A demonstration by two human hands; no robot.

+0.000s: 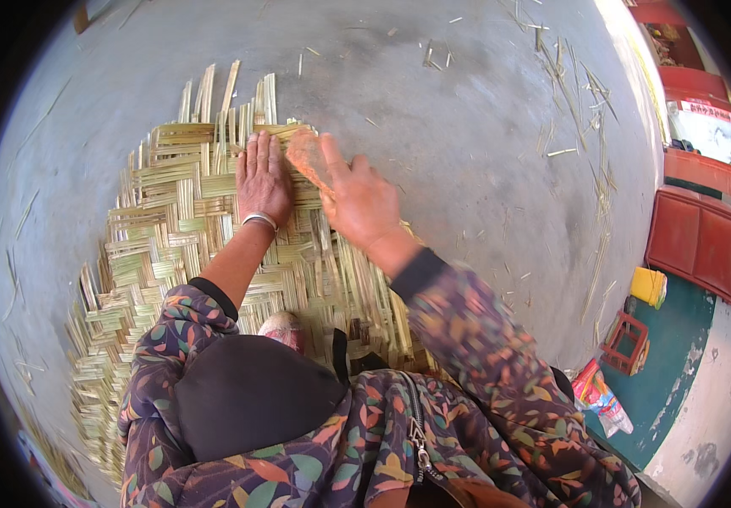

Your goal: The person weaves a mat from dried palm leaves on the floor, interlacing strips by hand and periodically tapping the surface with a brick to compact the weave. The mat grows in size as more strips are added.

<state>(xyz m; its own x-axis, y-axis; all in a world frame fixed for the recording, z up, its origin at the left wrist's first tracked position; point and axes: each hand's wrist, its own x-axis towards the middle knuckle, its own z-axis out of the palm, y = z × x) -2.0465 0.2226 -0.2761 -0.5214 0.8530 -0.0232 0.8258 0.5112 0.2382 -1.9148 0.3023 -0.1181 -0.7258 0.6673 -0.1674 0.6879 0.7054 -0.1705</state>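
Woven mat [200, 186] of flat plant strips, ribbed, faintly glossy, raw-ended along far edge. Rough, matt, mottled face on orange tool [305, 156]; material unclear. Shiny metal-like bracelet [261, 219]. Matt printed cloth jacket [475, 317], metal zip [421, 453]. Smooth, dull, concrete-like floor [484, 178].

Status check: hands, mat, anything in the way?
Left hand palm-down on woven strip mat. Right hand gripping flat orange-brown tool near mat's far right edge. Shoe on mat, nearer body; loose strips on floor.
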